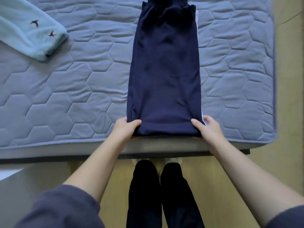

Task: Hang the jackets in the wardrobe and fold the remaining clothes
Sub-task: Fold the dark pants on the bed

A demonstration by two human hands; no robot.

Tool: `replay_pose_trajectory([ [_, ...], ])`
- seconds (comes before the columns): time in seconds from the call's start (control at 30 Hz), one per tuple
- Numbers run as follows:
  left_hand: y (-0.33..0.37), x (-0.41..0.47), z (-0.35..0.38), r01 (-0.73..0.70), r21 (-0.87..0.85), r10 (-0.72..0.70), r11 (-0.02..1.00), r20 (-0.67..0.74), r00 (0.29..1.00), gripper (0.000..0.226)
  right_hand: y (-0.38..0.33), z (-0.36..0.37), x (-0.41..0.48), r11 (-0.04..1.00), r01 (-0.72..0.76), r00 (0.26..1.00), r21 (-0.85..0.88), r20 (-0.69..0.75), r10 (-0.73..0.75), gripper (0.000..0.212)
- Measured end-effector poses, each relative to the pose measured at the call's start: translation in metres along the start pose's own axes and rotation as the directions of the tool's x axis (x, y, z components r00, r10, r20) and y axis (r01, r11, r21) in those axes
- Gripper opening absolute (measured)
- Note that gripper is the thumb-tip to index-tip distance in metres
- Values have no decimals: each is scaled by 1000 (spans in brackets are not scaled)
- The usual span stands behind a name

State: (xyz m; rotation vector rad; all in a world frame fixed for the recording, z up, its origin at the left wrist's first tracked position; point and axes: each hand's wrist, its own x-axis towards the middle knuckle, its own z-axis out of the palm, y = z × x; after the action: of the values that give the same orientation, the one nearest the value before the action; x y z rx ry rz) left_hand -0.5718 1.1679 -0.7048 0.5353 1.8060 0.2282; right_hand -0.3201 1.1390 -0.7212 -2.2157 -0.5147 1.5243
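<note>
- The navy trousers (164, 71) are dark blue, soft-looking cloth, laid flat in a long narrow rectangle with a thin white stripe showing along the edge on the right hand's side.
- A gathered, ruffled waistband sits at the end farthest from the hands; the end by the hands is a smooth, straight edge.
- They lie on the quilted blue-grey mattress (82, 89), its cover stitched in hexagons, and their near end reaches the mattress edge just where both hands are.
- The long axis runs straight away from the person, from the hands out to the waistband at the top of the view; the short near edge spans the gap between the two hands.
- The left hand (125, 128) grips the near left corner, thumb lying on top of the cloth and fingers tucked under the edge.
- The right hand (207, 127) grips the near right corner the same way, thumb on top beside the white stripe, fingers curled beneath.
- Both forearms are bare and reach forward, converging slightly toward the trousers; dark grey sleeves are pushed up near the elbows.
- Well to the left of the left hand and farther away lies a pale mint fleece garment (28, 28) with small dark embroidered marks.
</note>
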Motion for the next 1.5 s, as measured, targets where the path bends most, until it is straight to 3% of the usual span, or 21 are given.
replay_pose_trajectory([
  [0.13,-6,-51,-23,42,56,-45,998,53,998,21,-1,-25,-56,994,-86,987,65,145,76,43],
  [0.23,-14,-93,-40,80,132,-90,988,69,994,55,-4,-42,-100,990,-126,970,67,219,109,55],
  [0.3,-4,-114,-50,29,99,-36,995,73,997,66,-16,-52,-117,988,-117,964,102,252,88,62],
  [0.37,16,-123,-57,-46,39,43,998,84,996,77,-41,-61,-122,986,-89,953,140,300,43,55],
  [0.4,31,-123,-59,-90,-3,90,996,106,990,72,-57,-64,-121,986,-74,946,148,322,22,47],
  [0.5,86,-112,-58,-158,-75,167,985,129,978,21,-108,-66,-99,987,-40,953,159,304,-10,24],
  [0.57,121,-94,-54,-133,-109,144,985,95,985,19,-140,-63,-74,974,-81,952,210,305,13,28],
  [0.73,194,-27,-38,-65,-269,100,961,117,988,40,-193,-47,14,954,-121,932,274,362,14,61],
  [0.83,217,22,-19,-144,-310,172,940,64,983,42,-210,-27,62,953,-61,948,297,316,-38,66],
  [0.9,223,47,-3,-214,-305,232,928,23,972,45,-212,-9,85,943,-4,965,332,247,-83,57],
  [0.97,216,57,11,-340,-190,329,921,-88,940,52,-199,4,95,950,202,971,238,76,-226,55],
  [1.0,206,56,16,-431,-18,424,902,-136,895,57,-189,9,92,927,373,928,39,-15,-373,57],
  [1.03,194,54,21,-514,216,548,830,-151,823,60,-177,13,87,836,505,850,-217,-43,-525,58],
  [1.1,171,51,30,-590,588,755,554,-56,653,63,-155,25,78,522,613,681,-592,62,-730,61],
  [1.17,159,63,42,-569,763,826,308,82,558,65,-146,41,81,281,623,574,-730,183,-798,63],
  [1.2,157,74,47,-550,802,827,235,133,547,64,-143,50,91,214,610,557,-763,221,-801,64],
  [1.37,130,148,63,-389,918,753,76,202,626,69,-121,78,150,163,464,650,-871,210,-730,69],
  [1.5,117,167,73,-391,919,781,52,206,589,72,-109,85,166,158,440,649,-884,192,-736,71],
])
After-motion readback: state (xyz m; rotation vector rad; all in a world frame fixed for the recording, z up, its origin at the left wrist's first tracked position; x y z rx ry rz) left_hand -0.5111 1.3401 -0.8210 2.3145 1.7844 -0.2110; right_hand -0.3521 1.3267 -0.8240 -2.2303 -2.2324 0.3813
